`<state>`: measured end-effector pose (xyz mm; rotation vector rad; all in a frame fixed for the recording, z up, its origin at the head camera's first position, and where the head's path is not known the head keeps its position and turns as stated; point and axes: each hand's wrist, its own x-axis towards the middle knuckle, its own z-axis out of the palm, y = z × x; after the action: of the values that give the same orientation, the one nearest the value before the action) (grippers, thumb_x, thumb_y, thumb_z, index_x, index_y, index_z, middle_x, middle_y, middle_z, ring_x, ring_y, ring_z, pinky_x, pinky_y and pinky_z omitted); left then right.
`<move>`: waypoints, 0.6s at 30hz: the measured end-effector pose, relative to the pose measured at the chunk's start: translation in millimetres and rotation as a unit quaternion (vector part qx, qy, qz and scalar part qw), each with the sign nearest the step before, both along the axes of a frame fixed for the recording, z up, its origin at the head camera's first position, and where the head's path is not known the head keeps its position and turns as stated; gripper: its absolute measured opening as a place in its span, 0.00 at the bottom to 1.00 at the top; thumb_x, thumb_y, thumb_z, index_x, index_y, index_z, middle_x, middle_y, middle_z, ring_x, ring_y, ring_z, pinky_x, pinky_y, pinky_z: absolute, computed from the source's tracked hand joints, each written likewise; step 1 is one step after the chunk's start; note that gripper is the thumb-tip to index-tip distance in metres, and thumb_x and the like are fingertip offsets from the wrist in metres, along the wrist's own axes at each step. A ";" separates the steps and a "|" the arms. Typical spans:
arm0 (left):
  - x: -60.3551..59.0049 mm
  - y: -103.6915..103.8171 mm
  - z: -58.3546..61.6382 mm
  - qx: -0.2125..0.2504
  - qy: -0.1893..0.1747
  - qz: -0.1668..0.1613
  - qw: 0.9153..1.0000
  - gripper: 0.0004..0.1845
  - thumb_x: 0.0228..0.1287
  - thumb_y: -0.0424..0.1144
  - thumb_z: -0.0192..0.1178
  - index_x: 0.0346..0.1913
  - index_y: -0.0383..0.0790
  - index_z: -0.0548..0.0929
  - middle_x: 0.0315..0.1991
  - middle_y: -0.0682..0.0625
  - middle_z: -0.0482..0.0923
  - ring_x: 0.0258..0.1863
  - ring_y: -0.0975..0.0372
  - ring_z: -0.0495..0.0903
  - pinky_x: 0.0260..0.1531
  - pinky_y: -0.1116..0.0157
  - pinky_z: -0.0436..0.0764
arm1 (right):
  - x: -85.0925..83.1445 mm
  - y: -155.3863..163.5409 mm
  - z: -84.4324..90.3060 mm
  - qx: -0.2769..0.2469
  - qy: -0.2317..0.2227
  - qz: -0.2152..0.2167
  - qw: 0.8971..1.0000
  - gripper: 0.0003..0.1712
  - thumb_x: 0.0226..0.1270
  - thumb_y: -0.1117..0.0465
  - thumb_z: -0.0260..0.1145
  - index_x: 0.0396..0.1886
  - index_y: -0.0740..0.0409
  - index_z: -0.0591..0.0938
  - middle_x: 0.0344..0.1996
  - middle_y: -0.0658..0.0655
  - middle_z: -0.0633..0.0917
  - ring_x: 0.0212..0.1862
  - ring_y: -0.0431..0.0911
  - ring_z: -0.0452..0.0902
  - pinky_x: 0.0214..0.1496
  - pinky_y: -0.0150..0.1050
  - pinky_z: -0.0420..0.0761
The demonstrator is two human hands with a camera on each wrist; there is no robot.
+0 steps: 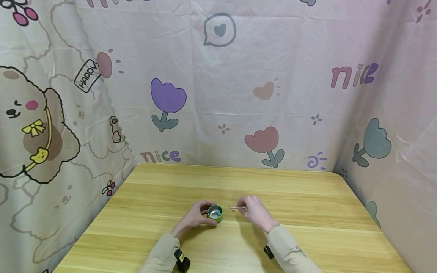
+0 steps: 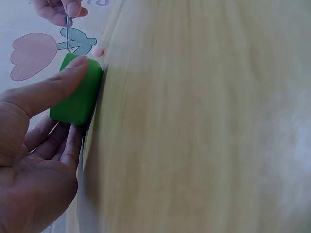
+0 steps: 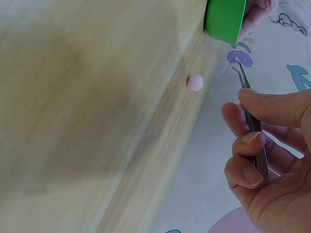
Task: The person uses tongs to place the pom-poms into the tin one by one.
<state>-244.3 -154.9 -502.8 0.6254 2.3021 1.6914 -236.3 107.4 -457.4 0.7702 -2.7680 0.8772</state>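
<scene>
My left hand (image 1: 195, 217) grips a small round green tin (image 1: 215, 220), thumb on one side and fingers on the other; the tin stands upright on the table. Something bluish shows inside its silvery interior, too small to make out. My right hand (image 1: 255, 213) holds metal tweezers (image 3: 253, 124) between thumb and fingers, and their bent tips are apart with nothing between them. A small pink ball (image 3: 195, 82) lies on the table beside the tin, below the tweezer tips. In the left wrist view, the green tin (image 2: 80, 94) hides part of the fingers behind it.
A wood-grain table (image 1: 273, 246) spreads under both hands. Printed cloth (image 1: 218, 94) with flowers and words hangs behind it and along both sides. Each wrist carries a small black device, one of them a camera (image 1: 182, 261) at the left sleeve.
</scene>
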 end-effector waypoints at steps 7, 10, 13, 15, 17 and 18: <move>-0.6 0.2 -0.8 0.000 -0.001 0.000 1.000 0.35 0.48 0.26 0.77 0.61 0.23 0.74 0.57 0.30 0.78 0.59 0.43 0.79 0.63 0.53 0.79 | 0.5 3.6 -1.6 0.000 0.000 -0.002 1.000 0.06 0.56 0.74 0.70 0.33 0.63 0.87 0.31 0.58 0.90 0.35 0.48 0.86 0.41 0.43 0.89; -0.8 0.2 -1.1 0.001 -0.001 0.001 1.000 0.35 0.48 0.26 0.77 0.61 0.23 0.74 0.57 0.30 0.78 0.59 0.43 0.79 0.64 0.52 0.79 | 0.3 4.8 -3.0 0.001 0.005 -0.005 1.000 0.06 0.56 0.74 0.71 0.32 0.62 0.87 0.30 0.57 0.90 0.35 0.48 0.86 0.40 0.42 0.88; -1.0 0.1 -1.5 0.002 -0.001 0.001 1.000 0.35 0.48 0.25 0.77 0.61 0.23 0.74 0.57 0.30 0.78 0.59 0.43 0.78 0.64 0.52 0.79 | -0.1 5.9 -4.5 0.004 0.011 -0.008 1.000 0.06 0.55 0.74 0.71 0.32 0.63 0.87 0.30 0.57 0.90 0.34 0.48 0.86 0.40 0.42 0.88; -1.1 0.2 -1.6 0.002 -0.002 0.001 1.000 0.35 0.48 0.25 0.77 0.61 0.23 0.74 0.57 0.30 0.78 0.59 0.43 0.78 0.64 0.52 0.79 | -0.1 6.5 -5.0 0.004 0.009 -0.011 1.000 0.06 0.55 0.74 0.71 0.32 0.63 0.87 0.31 0.58 0.90 0.35 0.49 0.86 0.40 0.43 0.88; -1.0 0.2 -1.4 0.002 -0.003 0.001 1.000 0.35 0.48 0.25 0.77 0.61 0.23 0.74 0.57 0.30 0.78 0.59 0.43 0.78 0.64 0.52 0.79 | -0.3 7.0 -5.1 0.003 0.006 -0.014 1.000 0.06 0.55 0.74 0.71 0.33 0.63 0.87 0.31 0.58 0.90 0.36 0.49 0.86 0.41 0.44 0.88; -1.0 0.2 -1.2 0.002 -0.003 0.001 1.000 0.35 0.48 0.25 0.77 0.61 0.23 0.74 0.57 0.30 0.78 0.59 0.43 0.78 0.64 0.52 0.79 | -0.4 7.3 -5.5 0.002 0.004 -0.014 1.000 0.06 0.55 0.74 0.71 0.33 0.64 0.86 0.32 0.59 0.90 0.36 0.50 0.86 0.42 0.45 0.88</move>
<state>-245.3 -154.7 -503.9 0.6200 2.2969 1.6961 -236.7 114.7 -462.9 0.7315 -2.7669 0.8608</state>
